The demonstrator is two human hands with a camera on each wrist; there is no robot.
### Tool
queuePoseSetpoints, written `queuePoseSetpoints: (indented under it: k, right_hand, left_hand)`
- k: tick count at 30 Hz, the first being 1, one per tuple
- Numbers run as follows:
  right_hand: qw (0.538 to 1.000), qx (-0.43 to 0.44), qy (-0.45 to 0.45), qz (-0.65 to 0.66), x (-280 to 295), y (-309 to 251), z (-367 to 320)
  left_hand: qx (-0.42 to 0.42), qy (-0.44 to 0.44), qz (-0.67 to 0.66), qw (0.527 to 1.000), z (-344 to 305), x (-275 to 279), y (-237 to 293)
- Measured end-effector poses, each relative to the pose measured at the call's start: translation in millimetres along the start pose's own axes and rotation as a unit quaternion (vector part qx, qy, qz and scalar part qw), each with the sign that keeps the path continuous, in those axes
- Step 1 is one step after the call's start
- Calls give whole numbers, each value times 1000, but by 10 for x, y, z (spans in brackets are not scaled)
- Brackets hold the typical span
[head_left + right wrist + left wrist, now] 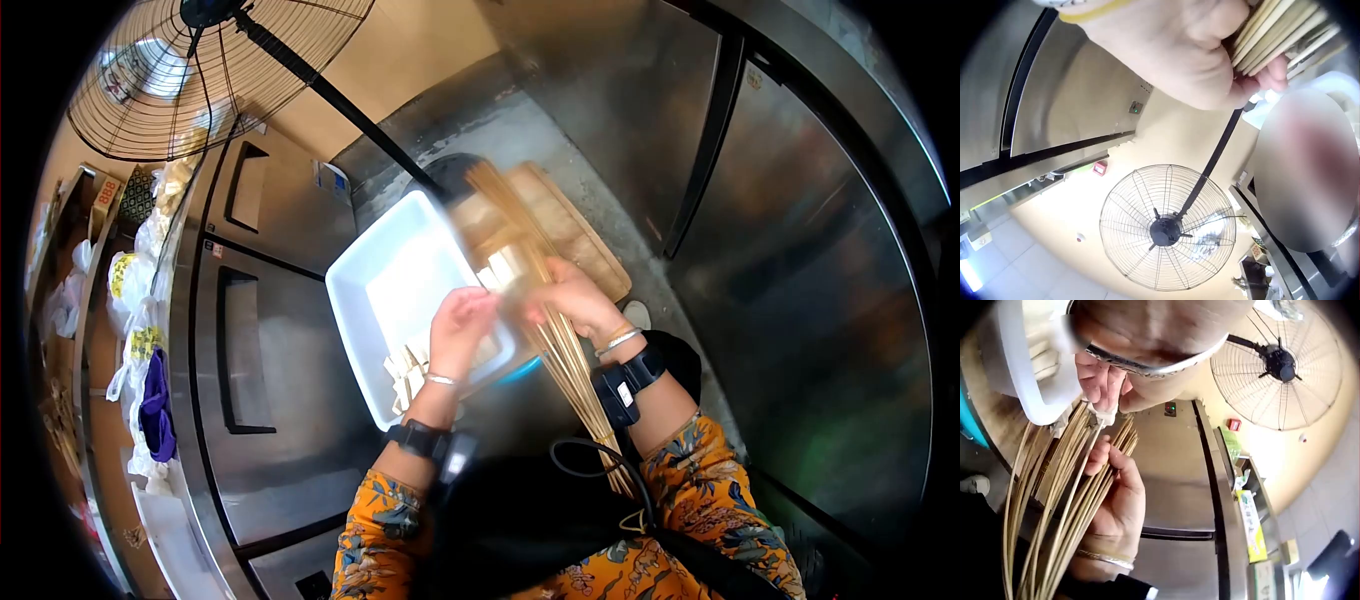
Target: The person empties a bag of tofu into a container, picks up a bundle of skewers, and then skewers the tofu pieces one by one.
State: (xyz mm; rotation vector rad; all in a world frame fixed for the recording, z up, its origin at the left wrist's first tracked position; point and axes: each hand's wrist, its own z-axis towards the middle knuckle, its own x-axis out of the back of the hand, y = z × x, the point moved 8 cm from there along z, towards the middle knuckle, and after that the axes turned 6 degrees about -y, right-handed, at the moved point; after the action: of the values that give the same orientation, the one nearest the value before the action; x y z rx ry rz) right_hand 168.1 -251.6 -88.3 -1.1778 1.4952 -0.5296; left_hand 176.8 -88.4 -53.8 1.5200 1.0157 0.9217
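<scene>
My right hand [582, 300] grips a bundle of thin bamboo skewers [575, 375], which slants from my lap up past the white tub [340, 285]. Close by on the left, my left hand [462, 325] is over the tub's near edge. In the left wrist view its fingertips pinch a small white food piece [1106, 417], and the end of one skewer [1088, 453] meets that piece. Several white food strips [405, 375] lie in the tub's near corner. More white pieces [503, 266] show beside the skewers, partly blurred.
Beyond the skewers lies a wooden board [590, 235]. A black stand fan [330, 95] rises behind the tub. Steel fridge doors [280, 350] stand on the left, with another steel cabinet [810, 270] on the right. Shelves with plastic bags [135, 270] line the far left.
</scene>
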Motion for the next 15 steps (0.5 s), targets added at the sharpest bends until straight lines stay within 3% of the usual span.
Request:
queuePoseSetpoints:
  k: [2,4,7,11,12,15]
  right_hand:
    - [999,-1,17,29,57,53,55]
    - [999,18,27,19,139,211,196]
    - [999,24,25,-4,190,362,359]
    - [1000,-11,20,20,124,301,232]
    - [999,-11,23,28,137,310,213]
    - [999,23,-2,27,118,289,218]
  left_hand:
    - [-82,20,207,975,20,-128,138]
    - [-149,-12,393,907,-86,-485,396]
    - [-258,-38,483,836,-381,-855,396]
    - [-231,-17,486,843,-494,-877,201]
    - [-269,-51,541,795,-592,-989,292]
    - [-246,-81,577,774,-717,-1027,185]
